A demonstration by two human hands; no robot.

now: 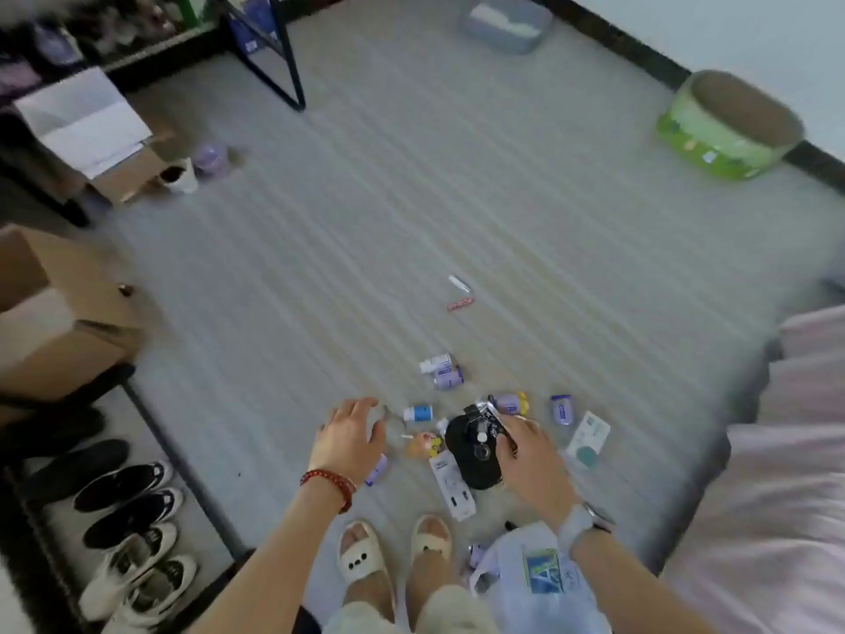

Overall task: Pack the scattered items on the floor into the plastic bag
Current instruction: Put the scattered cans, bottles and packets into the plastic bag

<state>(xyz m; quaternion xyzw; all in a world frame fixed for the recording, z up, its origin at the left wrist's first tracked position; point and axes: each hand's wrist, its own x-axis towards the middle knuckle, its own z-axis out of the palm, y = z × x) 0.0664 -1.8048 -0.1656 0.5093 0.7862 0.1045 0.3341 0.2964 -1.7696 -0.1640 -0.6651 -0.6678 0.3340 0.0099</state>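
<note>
Small items lie scattered on the grey floor in front of my feet. My right hand [532, 455] grips a black pouch [471, 455] with clips and small bits on top. My left hand [350, 434] hovers open above the floor, near a small white and blue bottle [418, 413]. Two purple-labelled bottles [443, 372] lie farther out, others [510, 401] [562, 408] to the right. A white card [452, 489] and a white packet [589, 436] lie flat. The white plastic bag [539, 583] with a blue print sits by my right foot.
A red strip [461, 304] and a white stick [458, 283] lie farther out. Shoes on a rack [132, 533] stand at the left, cardboard boxes [59, 322] beyond them. A bed edge [786, 473] is at the right, a green round tub [727, 125] by the wall.
</note>
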